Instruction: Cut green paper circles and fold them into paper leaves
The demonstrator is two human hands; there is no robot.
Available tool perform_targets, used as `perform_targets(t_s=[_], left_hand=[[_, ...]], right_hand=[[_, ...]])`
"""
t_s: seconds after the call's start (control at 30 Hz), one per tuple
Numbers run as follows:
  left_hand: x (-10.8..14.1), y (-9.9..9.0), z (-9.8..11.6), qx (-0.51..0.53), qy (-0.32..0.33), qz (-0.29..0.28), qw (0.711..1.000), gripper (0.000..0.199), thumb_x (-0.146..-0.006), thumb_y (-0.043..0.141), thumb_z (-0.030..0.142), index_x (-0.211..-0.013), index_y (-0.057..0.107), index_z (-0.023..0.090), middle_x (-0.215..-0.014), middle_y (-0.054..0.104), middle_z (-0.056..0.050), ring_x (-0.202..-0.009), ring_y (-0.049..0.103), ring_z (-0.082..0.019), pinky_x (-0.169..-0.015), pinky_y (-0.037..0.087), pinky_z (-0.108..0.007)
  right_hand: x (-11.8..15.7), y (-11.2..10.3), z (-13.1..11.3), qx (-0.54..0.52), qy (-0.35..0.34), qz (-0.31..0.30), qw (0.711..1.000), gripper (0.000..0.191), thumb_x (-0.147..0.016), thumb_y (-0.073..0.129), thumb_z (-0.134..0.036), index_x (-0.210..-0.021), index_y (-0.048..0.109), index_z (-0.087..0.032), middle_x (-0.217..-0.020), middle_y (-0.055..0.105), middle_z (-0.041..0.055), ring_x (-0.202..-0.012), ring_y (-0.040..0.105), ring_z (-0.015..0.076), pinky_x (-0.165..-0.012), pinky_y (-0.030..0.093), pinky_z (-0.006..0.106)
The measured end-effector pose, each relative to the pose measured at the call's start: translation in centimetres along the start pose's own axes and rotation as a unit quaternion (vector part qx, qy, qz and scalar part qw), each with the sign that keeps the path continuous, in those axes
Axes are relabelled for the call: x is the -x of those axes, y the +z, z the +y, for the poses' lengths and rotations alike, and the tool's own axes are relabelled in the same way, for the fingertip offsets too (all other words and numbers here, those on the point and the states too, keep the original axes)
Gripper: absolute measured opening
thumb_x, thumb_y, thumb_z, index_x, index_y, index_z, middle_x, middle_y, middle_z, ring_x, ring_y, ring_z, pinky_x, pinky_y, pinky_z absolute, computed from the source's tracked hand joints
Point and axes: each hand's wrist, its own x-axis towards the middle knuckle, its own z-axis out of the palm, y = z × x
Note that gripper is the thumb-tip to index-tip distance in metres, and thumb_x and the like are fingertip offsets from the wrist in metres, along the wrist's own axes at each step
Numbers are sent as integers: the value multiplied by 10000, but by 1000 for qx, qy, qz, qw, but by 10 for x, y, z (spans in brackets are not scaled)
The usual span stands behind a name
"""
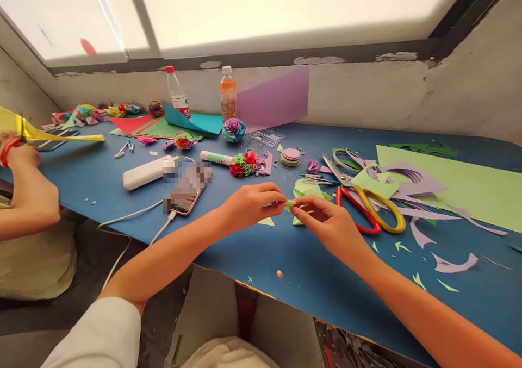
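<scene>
Between my two hands, over the front part of the blue table, is a small light green paper piece (290, 205). My left hand (261, 202) pinches it from the left, thumb and fingers together. From the right, the fingertips of my right hand (328, 224) close on the same piece. Light green paper cutouts (312, 187) lie just behind my right hand. Scissors with one red and one yellow handle loop (381, 210) rest beside it. The exact shape of the pinched paper is partly hidden by my fingers.
At far left another person's hand (20, 156) holds red-handled scissors by a yellow sheet (53, 131). A phone (190, 188), a white power bank (149, 172), a glue stick (216, 157), paper flowers (244, 164), two bottles (228, 96) and paper scraps (454, 263) lie around.
</scene>
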Motion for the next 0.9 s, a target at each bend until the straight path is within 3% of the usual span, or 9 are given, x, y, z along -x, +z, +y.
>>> perform_targets(t_s=[0.1, 0.27, 0.53, 0.73, 0.9], left_hand=[[0, 1, 2, 24, 11, 34, 999, 163, -864, 509, 199, -823, 650, 129, -797, 644, -60, -657, 570, -81, -634, 480, -173], [-1, 4, 5, 103, -18, 64, 992, 132, -833, 552, 194, -803, 646, 107, -775, 631, -54, -625, 585, -67, -625, 535, -162], [0, 6, 11, 151, -86, 26, 984, 137, -825, 547, 207, -833, 658, 126, -821, 636, -44, -652, 596, -63, -651, 576, -178], [0, 5, 14, 162, -107, 23, 981, 191, -840, 542, 268, -831, 665, 122, -819, 642, -50, -662, 607, -74, -641, 572, -187], [0, 0, 10, 98, -98, -33, 990, 238, -866, 525, 311, -947, 686, 155, -890, 656, -62, -699, 599, -83, -671, 535, -200]], right_hand=[[0, 1, -2, -53, 46, 1, 998, 377, -653, 687, -550, -807, 647, -208, -666, 608, 8, -606, 547, 142, -556, 460, 263], [0, 2, 4, -90, 45, 17, 995, 336, -647, 708, -501, -821, 651, -219, -710, 611, 9, -651, 550, 147, -578, 463, 266], [0, -3, 4, -77, -4, 22, 997, 252, -742, 613, -381, -929, 619, -213, -925, 620, 41, -721, 569, 150, -624, 494, 285], [1, -2, 2, -16, -62, 21, 998, 230, -785, 590, -426, -813, 622, -201, -802, 613, 35, -656, 563, 147, -590, 500, 289], [0, -5, 4, 80, -145, 39, 985, 164, -811, 570, -334, -806, 661, -198, -770, 618, 40, -641, 562, 147, -550, 468, 274]])
